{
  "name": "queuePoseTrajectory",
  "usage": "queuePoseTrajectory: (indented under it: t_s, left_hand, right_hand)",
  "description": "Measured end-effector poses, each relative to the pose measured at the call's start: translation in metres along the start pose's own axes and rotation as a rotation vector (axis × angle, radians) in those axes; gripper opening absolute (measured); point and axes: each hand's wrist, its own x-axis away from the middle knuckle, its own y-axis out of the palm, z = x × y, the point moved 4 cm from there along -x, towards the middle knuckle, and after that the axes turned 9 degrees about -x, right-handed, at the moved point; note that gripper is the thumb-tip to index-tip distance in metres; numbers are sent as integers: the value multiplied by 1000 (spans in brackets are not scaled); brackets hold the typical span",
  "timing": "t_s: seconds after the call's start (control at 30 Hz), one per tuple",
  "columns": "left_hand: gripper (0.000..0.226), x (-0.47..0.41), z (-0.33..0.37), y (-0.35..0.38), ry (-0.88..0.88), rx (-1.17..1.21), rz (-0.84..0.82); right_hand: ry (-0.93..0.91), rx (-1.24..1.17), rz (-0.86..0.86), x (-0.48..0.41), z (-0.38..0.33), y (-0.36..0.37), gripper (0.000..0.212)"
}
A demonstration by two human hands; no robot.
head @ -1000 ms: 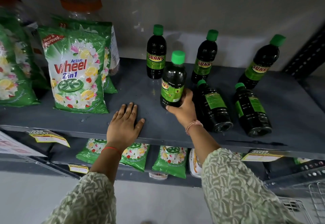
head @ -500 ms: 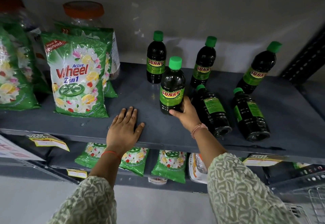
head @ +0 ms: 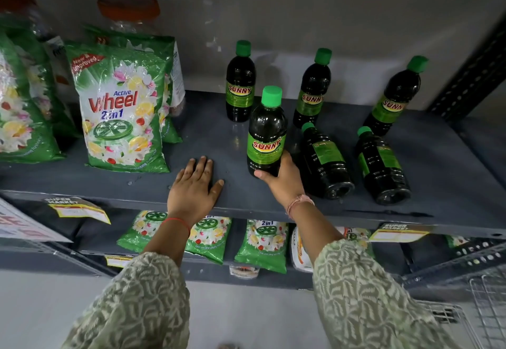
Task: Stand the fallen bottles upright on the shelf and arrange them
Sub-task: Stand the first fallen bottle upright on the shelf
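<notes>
Standing: one bottle (head: 267, 135) is being set upright on the shelf (head: 213, 140); its base is wrapped by the right hand (head: 282, 181), the thumb in front and the fingers behind
Left hand (head: 195, 187): laid flat on the shelf with fingers spread; nothing is held
Fallen bottles: two (head: 325, 162) (head: 382, 165) are lying just right of the gripping fingers, caps pointing away
Back row: three bottles (head: 240, 85) (head: 312, 92) (head: 393, 99) are upright beyond the fingertips
Next move: the grip is probably to be released; then the nearer fallen bottle is to be taken

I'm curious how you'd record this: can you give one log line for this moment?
right hand grips upright front bottle | left hand flat on shelf | two bottles lying
</notes>
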Motion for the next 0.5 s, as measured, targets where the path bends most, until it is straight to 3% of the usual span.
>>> queuePoseTrajectory:
  t_s: [0.4,0.5]
  left_hand:
    - [60,3,4,-5,-6,14,-20]
    - [60,2,4,-6,-11,13,-47]
  right_hand:
    - [-74,110,11,61,6,-3,58]
    - [-29,61,-17,70,6,-4,84]
